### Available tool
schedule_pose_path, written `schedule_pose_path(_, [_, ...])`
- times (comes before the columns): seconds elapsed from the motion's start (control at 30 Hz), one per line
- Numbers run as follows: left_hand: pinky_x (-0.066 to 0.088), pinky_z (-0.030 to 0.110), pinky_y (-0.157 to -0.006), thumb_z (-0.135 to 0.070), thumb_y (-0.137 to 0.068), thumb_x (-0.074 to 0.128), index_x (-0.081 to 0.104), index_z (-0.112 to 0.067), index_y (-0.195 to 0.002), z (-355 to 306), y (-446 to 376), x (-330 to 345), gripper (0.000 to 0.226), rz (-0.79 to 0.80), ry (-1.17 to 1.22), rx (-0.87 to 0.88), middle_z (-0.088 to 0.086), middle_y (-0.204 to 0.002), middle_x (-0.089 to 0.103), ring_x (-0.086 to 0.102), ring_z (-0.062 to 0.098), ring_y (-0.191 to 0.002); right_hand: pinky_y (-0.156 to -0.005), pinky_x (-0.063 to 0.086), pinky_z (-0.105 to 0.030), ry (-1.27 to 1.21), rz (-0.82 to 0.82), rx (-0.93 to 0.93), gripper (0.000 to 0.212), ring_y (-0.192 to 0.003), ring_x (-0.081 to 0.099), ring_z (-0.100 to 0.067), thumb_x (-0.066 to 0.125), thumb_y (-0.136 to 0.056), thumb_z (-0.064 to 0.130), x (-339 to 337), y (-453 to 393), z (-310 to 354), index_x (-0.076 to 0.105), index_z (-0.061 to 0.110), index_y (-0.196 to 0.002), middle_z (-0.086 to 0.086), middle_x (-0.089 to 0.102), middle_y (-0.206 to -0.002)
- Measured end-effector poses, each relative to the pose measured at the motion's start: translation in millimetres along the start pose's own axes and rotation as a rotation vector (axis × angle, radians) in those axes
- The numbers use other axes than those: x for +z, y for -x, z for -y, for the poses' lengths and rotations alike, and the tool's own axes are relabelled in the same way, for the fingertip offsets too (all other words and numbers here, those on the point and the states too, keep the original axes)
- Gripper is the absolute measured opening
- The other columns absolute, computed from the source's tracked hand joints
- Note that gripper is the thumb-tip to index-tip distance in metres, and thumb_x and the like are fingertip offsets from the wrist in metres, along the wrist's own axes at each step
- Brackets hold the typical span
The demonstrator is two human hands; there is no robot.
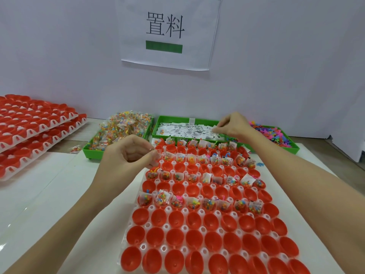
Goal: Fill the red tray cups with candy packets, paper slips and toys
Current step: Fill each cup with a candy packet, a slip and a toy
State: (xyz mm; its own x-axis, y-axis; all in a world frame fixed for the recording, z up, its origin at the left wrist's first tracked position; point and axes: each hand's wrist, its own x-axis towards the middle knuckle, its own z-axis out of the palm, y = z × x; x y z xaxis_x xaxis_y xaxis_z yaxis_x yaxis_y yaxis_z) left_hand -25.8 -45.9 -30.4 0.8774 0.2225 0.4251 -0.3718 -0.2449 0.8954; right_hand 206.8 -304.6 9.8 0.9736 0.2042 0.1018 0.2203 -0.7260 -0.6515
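Red tray (207, 230) lying mid-desk, long axis running 6 to 12 o'clock; alternate far rows holding packets. Left hand (130, 153) hovering at tray's 10 o'clock corner, fingers curling, pinching a clear candy packet (156, 154). Right hand (234, 125) reaching over paper-slip bin (177, 120) at 12, fingertips pinching a slip (214, 128). Candy bin (94, 150) at 11, toy bin (290, 147) at 1, stacked trays (33, 131) at 9.
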Motion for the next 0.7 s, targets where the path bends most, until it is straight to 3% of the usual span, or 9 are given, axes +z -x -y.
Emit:
schedule_pose_path(0.17, [0.064, 0.036, -0.072, -0.007, -0.085, 0.080, 0.071, -0.007, -0.092, -2, 3, 2, 0.012, 0.014, -0.019, -0.020, 0.013, -0.081, 0.078, 0.077, 0.032, -0.073, -0.074, 0.055, -0.031, -0.054, -0.085, -0.025, 0.023, -0.077, 0.067, -0.016, 0.087, -0.079, 0.031, -7, 14, -8, 0.070, 0.016, -0.073, -0.002, 0.071, -0.077])
schedule_pose_path(0.3, [0.064, 0.034, -0.071, -0.009, -0.084, 0.081, 0.071, -0.007, -0.091, -4, 5, 5, 0.012, 0.029, -0.013, -0.046, 0.013, -0.080, 0.078, 0.077, 0.031, -0.073, -0.052, 0.054, -0.019, -0.152, -0.072, 0.025, 0.021, -0.056, 0.068, -0.010, 0.082, -0.085, 0.019, -7, 19, -15, 0.074, 0.001, -0.093, -0.010, 0.075, -0.075])
schedule_pose_path(0.37, [0.064, 0.032, -0.070, -0.012, -0.083, 0.080, 0.070, -0.006, -0.093, -7, 6, 7, 0.015, 0.037, 0.028, -0.086, 0.014, -0.082, 0.078, 0.077, 0.032, -0.076, -0.048, 0.050, -0.013, -0.229, -0.062, 0.052, 0.018, -0.060, 0.071, -0.010, 0.077, -0.089, 0.009, -8, 25, -15, 0.073, -0.002, -0.103, -0.015, 0.076, -0.084])
schedule_pose_path(0.47, [0.063, 0.030, -0.072, -0.008, -0.088, 0.075, 0.069, -0.002, -0.100, -12, 8, 9, 0.015, 0.076, 0.125, -0.156, 0.016, -0.088, 0.079, 0.078, 0.033, -0.084, -0.053, 0.053, -0.014, -0.439, -0.058, 0.051, 0.019, -0.075, 0.075, -0.022, 0.073, -0.091, 0.003, -13, 43, -7, 0.070, -0.004, -0.108, -0.024, 0.075, -0.098])
schedule_pose_path(0.53, [0.063, 0.029, -0.074, -0.005, -0.092, 0.071, 0.068, 0.000, -0.104, -17, 10, 12, 0.013, 0.120, 0.182, -0.184, 0.017, -0.092, 0.079, 0.078, 0.033, -0.088, -0.063, 0.059, -0.019, -0.552, -0.045, 0.007, 0.020, -0.082, 0.075, -0.023, 0.074, -0.091, 0.006, -15, 66, 4, 0.072, -0.001, -0.109, -0.019, 0.076, -0.099])
schedule_pose_path(0.63, [0.063, 0.033, -0.077, -0.008, -0.093, 0.069, 0.068, -0.001, -0.104, -26, 15, 19, 0.013, 0.188, 0.247, -0.228, 0.020, -0.096, 0.078, 0.078, 0.034, -0.093, -0.063, 0.055, -0.016, -0.546, -0.049, -0.091, 0.014, -0.078, 0.075, -0.013, 0.077, -0.089, 0.015, -15, 115, 19, 0.076, 0.011, -0.103, -0.003, 0.078, -0.089])
schedule_pose_path(0.7, [0.064, 0.034, -0.078, -0.012, -0.093, 0.070, 0.068, -0.002, -0.103, -32, 19, 24, 0.015, 0.219, 0.277, -0.256, 0.023, -0.096, 0.078, 0.077, 0.036, -0.095, -0.063, 0.054, -0.015, -0.575, -0.036, -0.141, 0.011, -0.071, 0.073, -0.011, 0.077, -0.089, 0.016, -10, 150, 26, 0.077, 0.012, -0.099, -0.003, 0.078, -0.082])
